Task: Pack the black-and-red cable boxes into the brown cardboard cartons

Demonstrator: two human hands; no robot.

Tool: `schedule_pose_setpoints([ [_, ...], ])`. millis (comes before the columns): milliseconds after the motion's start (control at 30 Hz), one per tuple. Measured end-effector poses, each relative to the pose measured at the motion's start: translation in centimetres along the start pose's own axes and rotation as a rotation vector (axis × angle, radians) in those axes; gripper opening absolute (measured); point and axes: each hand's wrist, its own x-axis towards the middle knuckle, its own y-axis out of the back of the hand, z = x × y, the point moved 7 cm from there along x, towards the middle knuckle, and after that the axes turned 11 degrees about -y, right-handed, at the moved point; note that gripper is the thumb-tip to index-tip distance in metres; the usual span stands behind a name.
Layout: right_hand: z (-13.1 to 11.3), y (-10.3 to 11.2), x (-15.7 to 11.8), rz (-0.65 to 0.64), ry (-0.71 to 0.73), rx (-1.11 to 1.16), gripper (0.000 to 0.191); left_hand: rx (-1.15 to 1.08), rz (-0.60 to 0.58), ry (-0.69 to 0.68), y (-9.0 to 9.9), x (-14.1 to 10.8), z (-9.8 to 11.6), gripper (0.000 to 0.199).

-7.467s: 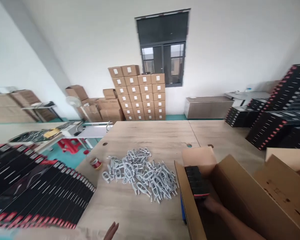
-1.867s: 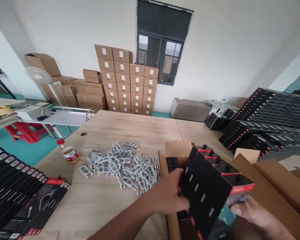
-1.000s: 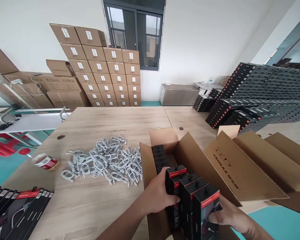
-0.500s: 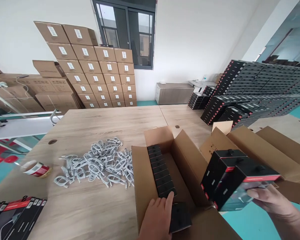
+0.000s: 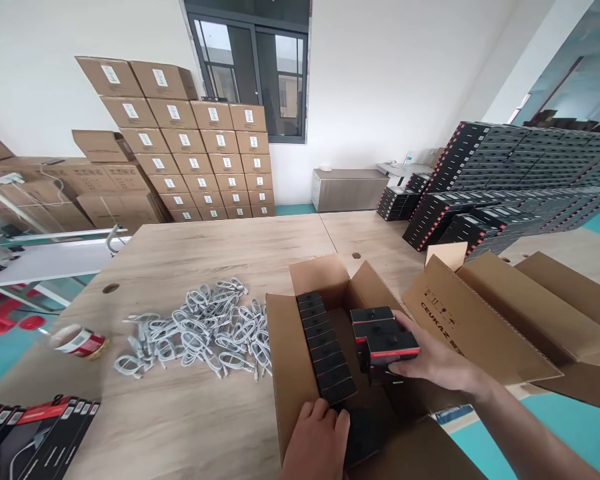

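"So, biggest first?"

"Bench (image 5: 230, 250), open carton (image 5: 291, 360) on it; inside, black box row (image 5: 327, 353) runs forward from left fingers (image 5: 321, 408)."

"Held boxes (image 5: 380, 328)?"

"Upright, right of row, clamped in right fingers (image 5: 404, 369). Left fingers curled at row's near end; gripping or not, can't tell."

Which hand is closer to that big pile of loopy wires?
The left. The left hand is by the open carton's left wall, just right of the wires. The right hand is farther right, holding black boxes.
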Motion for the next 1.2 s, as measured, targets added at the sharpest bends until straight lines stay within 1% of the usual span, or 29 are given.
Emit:
schedule_pose_setpoints([
  [67, 0.2, 0.0, -0.4, -0.053, -0.036, -0.029, 0.078, 0.001, 0.011, 0.002, -0.2, -0.1, -0.1, 0.071],
  [167, 1.1, 0.4, -1.0, -0.075, -0.044, -0.002, 0.079, -0.010, 0.071, 0.035, -0.3, -0.4, -0.2, 0.074],
  [233, 1.9, 0.6, -1.2, -0.082, -0.038, 0.028, 0.082, -0.052, 0.100, 0.056, -0.3, -0.7, -0.2, 0.070],
  [300, 2.7, 0.5, -1.3, -0.100, -0.041, 0.047, 0.087, -0.133, 0.135, 0.069, 0.3, -1.0, -0.1, 0.063],
  [367, 3.1, 0.5, -1.6, -0.114, -0.039, 0.043, 0.090, -0.267, 0.232, 0.073, 2.0, -1.5, 0.1, 0.060],
  [433, 3.1, 0.6, -2.2, -0.113, -0.048, 0.019, 0.088, -0.416, 0.367, 0.081, 4.5, -2.1, 0.3, 0.062],
  [500, 2.9, 0.6, -2.8, -0.119, -0.067, 0.003, 0.083, -0.513, 0.454, 0.067, 7.0, -2.2, 0.8, 0.064],
  [567, 2.3, 0.4, -3.4, -0.142, -0.072, 0.012, 0.075, -0.548, 0.480, 0.017, 9.2, -1.8, 1.8, 0.071],
  [600, 2.0, 0.2, -3.6, -0.158, -0.066, 0.029, 0.068, -0.562, 0.476, -0.024, 10.1, -1.4, 2.4, 0.073],
  [667, 1.5, -0.4, -4.0, -0.203, -0.051, 0.079, 0.047, -0.609, 0.455, -0.104, 11.2, -0.6, 3.7, 0.066],
  [700, 1.4, -0.8, -4.1, -0.227, -0.050, 0.118, 0.038, -0.641, 0.440, -0.132, 11.4, -0.2, 4.1, 0.058],
  [733, 1.3, -1.1, -4.2, -0.254, -0.052, 0.156, 0.033, -0.677, 0.425, -0.148, 11.5, 0.1, 4.3, 0.046],
  [767, 1.2, -1.3, -4.4, -0.280, -0.053, 0.188, 0.032, -0.713, 0.413, -0.155, 11.6, 0.4, 4.4, 0.036],
  [833, 1.2, -1.4, -4.6, -0.309, -0.041, 0.225, 0.034, -0.763, 0.408, -0.157, 11.5, 0.8, 4.2, 0.023],
  [900, 1.1, -0.8, -4.9, -0.286, -0.009, 0.214, 0.034, -0.741, 0.433, -0.147, 11.6, 1.0, 3.8, 0.020],
  [967, 1.2, 0.3, -5.3, -0.224, 0.031, 0.167, 0.031, -0.684, 0.462, -0.128, 11.8, 1.1, 3.3, 0.020],
  [1033, 1.3, 1.6, -5.7, -0.157, 0.062, 0.125, 0.031, -0.639, 0.467, -0.119, 11.8, 1.2, 2.9, 0.021],
  [1100, 1.6, 2.7, -6.0, -0.095, 0.073, 0.112, 0.032, -0.584, 0.471, -0.107, 11.7, 1.2, 2.6, 0.019],
  [1200, 2.3, 3.8, -6.4, -0.017, 0.060, 0.147, 0.034, -0.469, 0.502, -0.042, 11.7, 0.8, 1.7, 0.014],
])
